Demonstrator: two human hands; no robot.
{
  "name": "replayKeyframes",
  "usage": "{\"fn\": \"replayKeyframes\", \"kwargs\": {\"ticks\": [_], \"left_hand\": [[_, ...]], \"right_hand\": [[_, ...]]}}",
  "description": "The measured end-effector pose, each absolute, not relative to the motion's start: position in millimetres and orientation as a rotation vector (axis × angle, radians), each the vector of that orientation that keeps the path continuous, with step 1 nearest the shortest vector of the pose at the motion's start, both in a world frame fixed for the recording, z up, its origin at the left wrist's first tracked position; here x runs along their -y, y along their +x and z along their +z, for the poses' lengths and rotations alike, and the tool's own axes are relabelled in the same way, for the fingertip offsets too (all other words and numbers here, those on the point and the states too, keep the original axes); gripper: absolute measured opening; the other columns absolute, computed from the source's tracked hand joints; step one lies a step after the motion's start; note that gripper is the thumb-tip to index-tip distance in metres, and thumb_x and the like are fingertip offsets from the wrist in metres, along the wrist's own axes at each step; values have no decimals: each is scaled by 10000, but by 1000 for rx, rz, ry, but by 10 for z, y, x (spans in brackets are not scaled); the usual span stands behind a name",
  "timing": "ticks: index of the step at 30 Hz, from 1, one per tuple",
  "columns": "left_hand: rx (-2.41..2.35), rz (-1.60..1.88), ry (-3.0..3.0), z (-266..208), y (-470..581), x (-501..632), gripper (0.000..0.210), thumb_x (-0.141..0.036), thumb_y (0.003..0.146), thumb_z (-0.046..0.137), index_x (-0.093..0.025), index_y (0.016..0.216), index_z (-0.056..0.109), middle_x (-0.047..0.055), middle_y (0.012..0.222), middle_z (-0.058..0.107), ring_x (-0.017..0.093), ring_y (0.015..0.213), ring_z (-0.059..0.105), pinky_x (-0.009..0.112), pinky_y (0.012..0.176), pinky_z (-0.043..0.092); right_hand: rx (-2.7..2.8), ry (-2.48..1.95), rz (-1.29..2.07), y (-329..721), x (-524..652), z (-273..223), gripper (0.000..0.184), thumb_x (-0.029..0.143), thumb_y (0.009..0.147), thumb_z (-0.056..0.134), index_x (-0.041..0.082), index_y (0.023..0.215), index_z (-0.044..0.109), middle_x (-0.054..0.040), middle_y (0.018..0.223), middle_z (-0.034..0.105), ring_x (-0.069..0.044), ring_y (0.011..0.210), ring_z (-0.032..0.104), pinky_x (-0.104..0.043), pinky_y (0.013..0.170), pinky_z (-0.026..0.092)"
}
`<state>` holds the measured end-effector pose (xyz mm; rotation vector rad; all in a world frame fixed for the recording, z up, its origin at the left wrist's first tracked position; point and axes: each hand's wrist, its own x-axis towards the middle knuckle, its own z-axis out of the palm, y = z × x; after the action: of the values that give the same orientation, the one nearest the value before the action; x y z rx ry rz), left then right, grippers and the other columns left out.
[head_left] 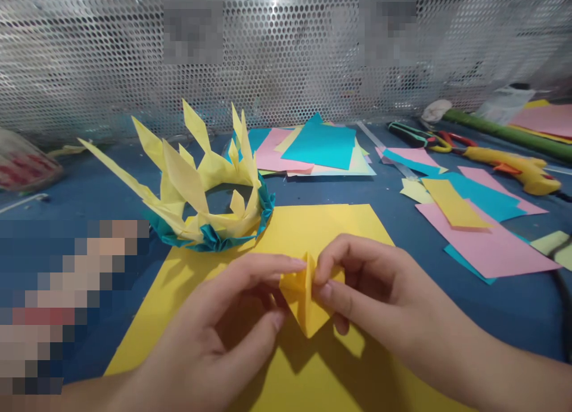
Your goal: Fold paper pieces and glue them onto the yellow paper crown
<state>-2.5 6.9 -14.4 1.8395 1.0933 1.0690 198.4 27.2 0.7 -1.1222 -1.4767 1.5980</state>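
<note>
Between my two hands is a small piece of folded yellow paper (308, 307), with a flap standing up along its middle. My right hand (375, 281) pinches its right side between thumb and fingers. My left hand (236, 310) holds the left side, its index fingertip against the upright flap and its thumb near the lower left edge. Both hands are just above a large yellow sheet (330, 221). A folded paper crown (223, 209), pale yellow with pointed tips and a blue-green base band, stands at the sheet's far left corner.
Colored sheets (322, 141) lie stacked at the back. Loose paper pieces (473, 239) overlap on the right, near scissors (447, 141), a yellow glue gun (513, 164) and a green roll (504, 132). A perforated metal panel (286, 60) closes the back. Another person's blurred-out arm (67, 299) reaches in at left.
</note>
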Motion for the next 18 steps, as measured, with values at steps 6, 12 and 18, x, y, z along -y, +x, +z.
{"fn": "replayKeyframes", "kwargs": {"ticks": [6,12,18], "left_hand": [[-1092,1123,1941,-176,-44,-35,650,-81,774,694,-492,1264,578,-92,946,726,115,802,719,154,756,594],[-1090,1113,2094,-113,-81,-59,256,-139,760,740,-346,910,732,-54,832,582,97,750,619,114,691,530],[-1097,1088,1909,-91,-53,-61,153,-155,814,721,-279,753,655,-56,866,646,99,819,656,122,743,535]], "right_hand": [[1505,-1152,1719,1970,-236,24,142,326,800,649,193,809,602,29,608,543,-98,501,480,-198,457,397],[1575,-1031,1771,1979,-193,34,216,377,834,698,171,890,665,1,711,593,-106,599,483,-205,506,383],[1928,-923,1195,2071,-222,4,231,332,781,824,174,931,747,-51,912,707,-163,812,660,-243,727,534]]}}
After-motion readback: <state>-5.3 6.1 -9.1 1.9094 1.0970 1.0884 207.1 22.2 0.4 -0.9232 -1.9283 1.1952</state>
